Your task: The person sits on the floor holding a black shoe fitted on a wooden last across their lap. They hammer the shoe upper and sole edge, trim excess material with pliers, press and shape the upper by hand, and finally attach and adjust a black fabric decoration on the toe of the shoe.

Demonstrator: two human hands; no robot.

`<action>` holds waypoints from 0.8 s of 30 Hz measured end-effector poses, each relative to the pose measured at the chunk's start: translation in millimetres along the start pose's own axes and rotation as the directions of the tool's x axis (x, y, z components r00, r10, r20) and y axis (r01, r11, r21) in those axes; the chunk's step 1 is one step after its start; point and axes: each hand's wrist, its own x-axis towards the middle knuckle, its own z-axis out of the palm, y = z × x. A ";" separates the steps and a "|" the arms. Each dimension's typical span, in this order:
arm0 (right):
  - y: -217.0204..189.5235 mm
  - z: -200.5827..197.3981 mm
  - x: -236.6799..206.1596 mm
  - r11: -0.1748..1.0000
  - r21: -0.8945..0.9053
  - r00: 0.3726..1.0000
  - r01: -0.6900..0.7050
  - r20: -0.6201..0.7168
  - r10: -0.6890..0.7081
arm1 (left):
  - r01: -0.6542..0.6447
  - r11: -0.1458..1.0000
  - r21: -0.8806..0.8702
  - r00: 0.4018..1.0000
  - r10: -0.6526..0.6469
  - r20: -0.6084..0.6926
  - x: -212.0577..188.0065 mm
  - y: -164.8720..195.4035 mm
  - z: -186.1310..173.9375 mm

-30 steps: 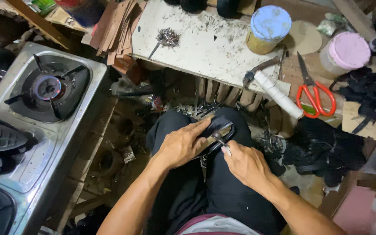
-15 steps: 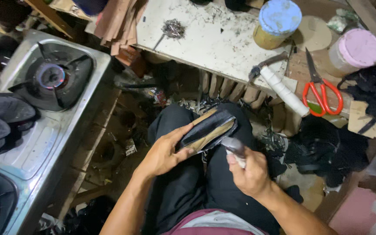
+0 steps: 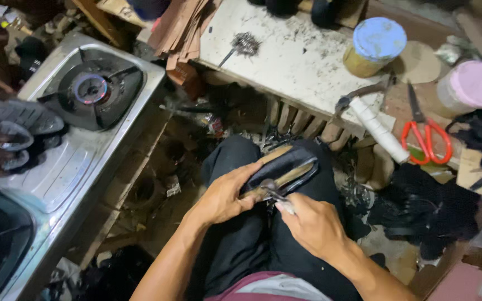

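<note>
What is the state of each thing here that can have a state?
gas burner: lit, ring of blue flame.
scissors: shut, lying flat.
can with blue lid: closed, upright.
jar with pink lid: closed, upright.
shoe sole: on the lap, pressed down by the left hand.
right hand: grips a small metal tool, tip on the sole.
hammer: lying unused.
</note>
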 end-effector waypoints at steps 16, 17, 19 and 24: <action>-4.0 15.8 2.9 0.999 -0.045 0.991 0.024 0.130 -0.018 | -0.029 0.999 -0.019 0.998 0.030 0.062 -3.1 11.6 -17.4; -2.2 15.0 -2.8 0.999 -0.044 0.986 -0.020 0.165 0.027 | -0.027 0.999 -0.024 0.995 0.029 0.097 -3.1 12.4 -21.5; 3.1 15.3 -12.3 0.995 0.022 0.971 -0.100 0.220 0.093 | 0.035 0.999 -0.031 0.985 -0.029 0.170 -0.2 13.0 -30.2; 8.9 26.5 -50.9 0.964 0.054 0.949 -0.260 0.200 0.244 | -0.201 0.956 0.212 0.979 0.199 0.031 57.3 25.1 -8.8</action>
